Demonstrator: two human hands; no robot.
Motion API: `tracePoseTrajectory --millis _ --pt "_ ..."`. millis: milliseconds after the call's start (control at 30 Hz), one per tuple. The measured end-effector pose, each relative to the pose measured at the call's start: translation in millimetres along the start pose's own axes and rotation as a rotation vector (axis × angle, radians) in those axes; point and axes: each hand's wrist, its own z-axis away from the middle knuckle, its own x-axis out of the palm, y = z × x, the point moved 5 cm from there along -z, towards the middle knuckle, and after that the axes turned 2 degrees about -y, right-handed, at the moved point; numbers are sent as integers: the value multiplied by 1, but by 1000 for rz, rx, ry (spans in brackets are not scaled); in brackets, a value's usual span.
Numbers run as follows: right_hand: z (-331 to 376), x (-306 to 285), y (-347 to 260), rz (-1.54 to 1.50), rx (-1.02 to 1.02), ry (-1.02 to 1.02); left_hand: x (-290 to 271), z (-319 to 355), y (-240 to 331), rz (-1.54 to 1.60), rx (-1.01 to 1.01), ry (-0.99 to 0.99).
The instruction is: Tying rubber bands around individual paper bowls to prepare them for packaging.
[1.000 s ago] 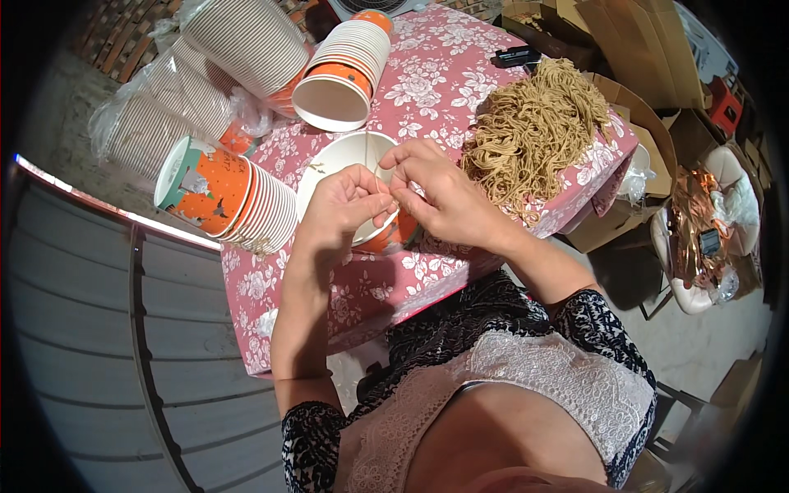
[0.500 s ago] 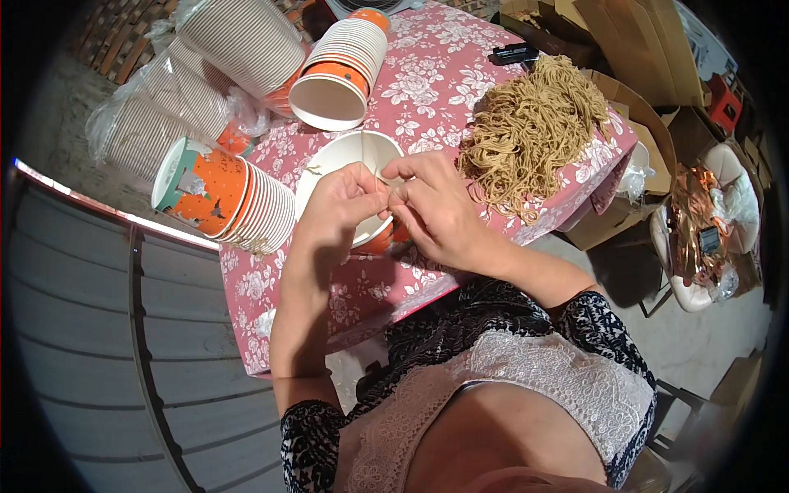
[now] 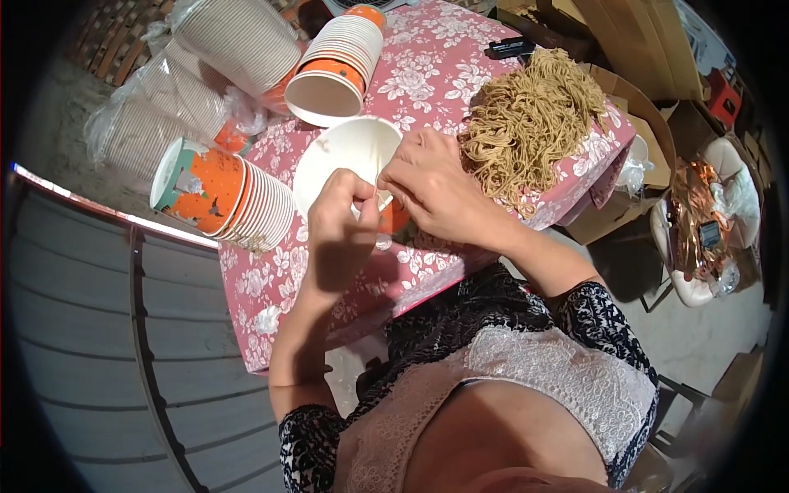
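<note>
A paper bucket (image 3: 329, 160), white inside and orange outside, stands near the front of the table with its mouth toward me. At its near rim my left hand (image 3: 339, 220) is closed in a pinch on a thin pale cord (image 3: 377, 186). My right hand (image 3: 429, 182), fingers bent together, grips the same cord just to the right of the left fingertips. Its fingers partly hide the bucket's right rim. To the right of that hand lies a large heap of tan cords (image 3: 534, 123), loosely tangled.
A floral pink tablecloth (image 3: 419, 82) covers the table. On the left lies a nested stack of orange buckets (image 3: 218, 193), with another stack (image 3: 337, 70) behind and plastic-wrapped stacks (image 3: 234, 49) beyond. A black object (image 3: 509, 48) lies behind the cords. Cardboard boxes (image 3: 633, 49) and a chair (image 3: 699, 238) stand right.
My left hand has turned and drawn slightly down and apart from the right fingers. The right hand has risen a little, and more of the bucket's inside shows.
</note>
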Motion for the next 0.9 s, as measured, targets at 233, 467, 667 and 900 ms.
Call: tracePoseTrajectory --millis 233,467,667,900 --pt "-2 0 1 21 64 -98 8 10 11 -160 164 214" --pt "-5 1 6 -87 115 -207 10 13 9 -205 261 277" --pt "-2 5 13 -221 123 -253 13 13 11 -161 202 294" --pt "0 9 17 -277 136 -186 10 12 9 -114 184 254"
